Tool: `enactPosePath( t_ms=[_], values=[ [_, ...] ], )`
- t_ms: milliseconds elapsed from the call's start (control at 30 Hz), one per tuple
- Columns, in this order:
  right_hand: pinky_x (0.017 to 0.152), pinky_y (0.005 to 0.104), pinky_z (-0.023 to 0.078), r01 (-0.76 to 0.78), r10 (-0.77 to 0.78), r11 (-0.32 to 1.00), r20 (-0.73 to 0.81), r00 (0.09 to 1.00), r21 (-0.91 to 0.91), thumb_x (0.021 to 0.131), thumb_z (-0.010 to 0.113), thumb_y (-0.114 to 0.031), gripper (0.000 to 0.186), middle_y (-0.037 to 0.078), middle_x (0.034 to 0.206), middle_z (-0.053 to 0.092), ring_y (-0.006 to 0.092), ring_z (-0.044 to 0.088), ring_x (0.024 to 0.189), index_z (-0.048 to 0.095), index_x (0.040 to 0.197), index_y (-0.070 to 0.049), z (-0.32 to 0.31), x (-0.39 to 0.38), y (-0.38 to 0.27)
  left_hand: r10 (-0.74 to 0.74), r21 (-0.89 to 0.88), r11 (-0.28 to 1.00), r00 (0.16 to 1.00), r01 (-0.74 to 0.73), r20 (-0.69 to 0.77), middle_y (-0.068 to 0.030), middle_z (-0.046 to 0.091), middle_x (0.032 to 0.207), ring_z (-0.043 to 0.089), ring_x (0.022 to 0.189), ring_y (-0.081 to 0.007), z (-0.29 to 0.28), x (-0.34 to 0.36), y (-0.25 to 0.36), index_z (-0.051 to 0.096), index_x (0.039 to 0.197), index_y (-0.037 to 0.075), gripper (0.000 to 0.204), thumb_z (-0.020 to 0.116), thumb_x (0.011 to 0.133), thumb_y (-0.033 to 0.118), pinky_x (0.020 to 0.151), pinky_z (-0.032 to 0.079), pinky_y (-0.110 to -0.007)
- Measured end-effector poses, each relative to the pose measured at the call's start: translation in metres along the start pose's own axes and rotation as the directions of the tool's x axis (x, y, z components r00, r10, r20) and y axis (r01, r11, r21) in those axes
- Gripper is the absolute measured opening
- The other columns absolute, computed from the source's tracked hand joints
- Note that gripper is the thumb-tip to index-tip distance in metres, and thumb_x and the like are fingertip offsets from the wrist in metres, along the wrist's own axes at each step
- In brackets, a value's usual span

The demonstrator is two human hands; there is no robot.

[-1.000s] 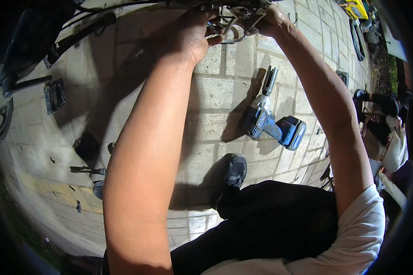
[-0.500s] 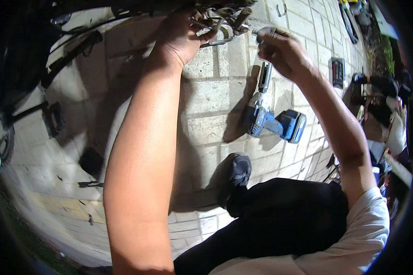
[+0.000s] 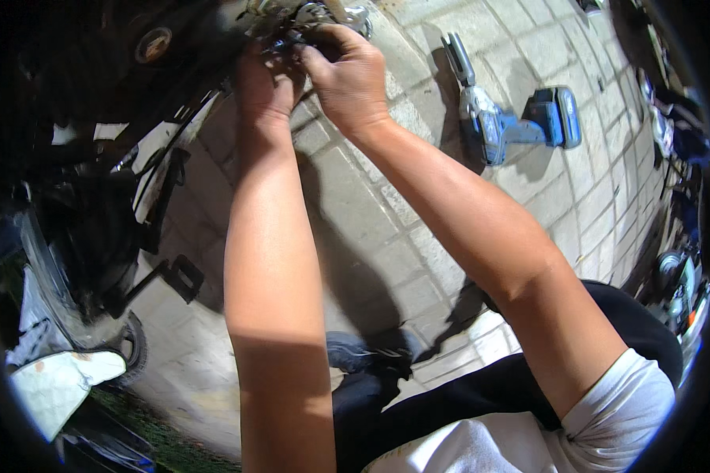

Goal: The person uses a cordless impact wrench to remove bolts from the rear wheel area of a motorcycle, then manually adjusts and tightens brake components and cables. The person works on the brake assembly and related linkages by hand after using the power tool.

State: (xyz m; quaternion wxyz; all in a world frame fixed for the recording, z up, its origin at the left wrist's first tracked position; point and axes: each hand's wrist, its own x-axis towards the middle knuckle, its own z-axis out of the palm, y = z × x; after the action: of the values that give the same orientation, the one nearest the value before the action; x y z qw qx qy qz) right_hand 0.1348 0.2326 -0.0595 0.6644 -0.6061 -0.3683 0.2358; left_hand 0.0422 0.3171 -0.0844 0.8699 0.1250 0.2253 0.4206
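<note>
Close together at the top, both my hands work at the dark metal underside parts (image 3: pixel 311 16) of a vehicle. My left hand (image 3: pixel 266 94) reaches up into shadow, its fingers curled around something dark that I cannot make out. Beside it, my right hand (image 3: pixel 353 79) has thumb and forefinger bent together at a small dark piece, which the fingers mostly cover. On the paving to the right lies a blue and grey cordless impact wrench (image 3: pixel 497 130) with a long socket on its nose and a battery on its grip; neither hand touches it.
The dark vehicle body (image 3: pixel 95 158) fills the upper left, with a black pedal (image 3: pixel 183 277) and a small wheel (image 3: pixel 132 343) below. A pale panel (image 3: pixel 67 386) stands at lower left. My shoe (image 3: pixel 370 351) rests on the paving. Assorted things (image 3: pixel 682 276) line the right edge.
My right hand has moved left from above the impact wrench to the metal parts beside my left hand. My view has shifted, so the wrench appears farther up and right.
</note>
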Motion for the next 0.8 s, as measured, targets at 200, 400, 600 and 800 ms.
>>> enactPosePath(
  t_ms=[200, 400, 600, 800],
  values=[
    [0.061, 0.0296, 0.047, 0.186, -0.217, 0.966, -0.178, 0.960, -0.178, 0.071, 0.066, -0.003, 0.013, 0.011, 0.072, 0.058, 0.0185, 0.056, 0.064, 0.061, 0.081, 0.002, 0.015, -0.002, 0.023, -0.037, -0.053, 0.997, 0.962, 0.053, 0.269, -0.0113, 0.065, 0.098, 0.061, 0.094, -0.0242, -0.020, 0.008, 0.005, 0.061, 0.104, 0.002, 0.022, 0.049, 0.088, 0.013, 0.084, 0.050, -0.037],
    [0.059, 0.0291, 0.046, 0.190, -0.229, 0.959, -0.178, 0.957, -0.213, 0.073, 0.068, -0.003, 0.011, 0.010, 0.070, 0.057, 0.0170, 0.054, 0.061, 0.061, 0.079, 0.001, 0.022, -0.009, 0.026, 0.122, 0.350, 0.928, 0.992, -0.125, 0.031, -0.0095, 0.064, 0.097, 0.060, 0.094, -0.0227, -0.023, 0.001, 0.004, 0.058, 0.105, 0.004, 0.022, 0.046, 0.093, 0.017, 0.086, 0.049, -0.035],
    [0.064, 0.0403, 0.046, 0.158, -0.184, 0.976, -0.186, 0.965, -0.149, 0.069, 0.066, -0.006, 0.012, 0.016, 0.075, 0.056, 0.0355, 0.056, 0.071, 0.057, 0.076, -0.002, 0.032, -0.006, 0.026, 0.054, 0.208, 0.977, 0.999, -0.052, -0.004, -0.0086, 0.062, 0.102, 0.060, 0.093, -0.0207, -0.006, -0.003, 0.003, 0.057, 0.106, 0.002, 0.022, 0.048, 0.092, 0.017, 0.084, 0.050, -0.033],
    [0.065, 0.0418, 0.047, 0.309, -0.358, 0.904, -0.129, 0.925, -0.296, 0.069, 0.066, -0.005, 0.012, 0.015, 0.074, 0.056, 0.0349, 0.056, 0.071, 0.058, 0.078, -0.003, 0.032, -0.001, 0.027, 0.081, 0.215, 0.975, 0.993, -0.060, -0.090, -0.0052, 0.064, 0.092, 0.062, 0.083, -0.0169, 0.001, -0.010, -0.002, 0.060, 0.098, 0.005, 0.018, 0.051, 0.092, 0.019, 0.076, 0.051, -0.029]
  ],
)
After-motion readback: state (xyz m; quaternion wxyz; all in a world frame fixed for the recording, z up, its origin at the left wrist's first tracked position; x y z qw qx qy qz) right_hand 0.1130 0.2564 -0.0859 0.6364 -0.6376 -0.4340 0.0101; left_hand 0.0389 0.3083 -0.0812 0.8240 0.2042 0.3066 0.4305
